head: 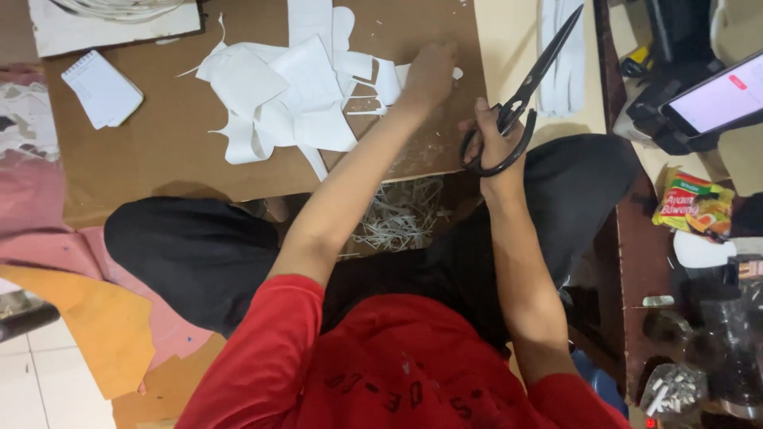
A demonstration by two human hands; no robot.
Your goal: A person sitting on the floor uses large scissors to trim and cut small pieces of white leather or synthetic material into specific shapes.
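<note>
On the brown cardboard sheet [159,151], the left hand [429,75] presses jagged white paper scraps [290,99] while the right hand [491,139] grips black scissors [526,87].

A brown cardboard sheet [159,151] covers the floor. Pale floor tiles [36,373] show at the lower left, beside pink fabric [40,230] and orange paper [103,326]. A dark wooden table [640,262] stands on the right.

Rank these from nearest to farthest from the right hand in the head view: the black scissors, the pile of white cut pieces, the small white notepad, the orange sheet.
Measured from the right hand:
1. Black scissors: in that hand's grip, blades pointing up and away.
2. Pile of white cut pieces: to its left on the brown board, under the left hand.
3. Small white notepad: far left on the board.
4. Orange sheet: lower left, on the floor.
</note>
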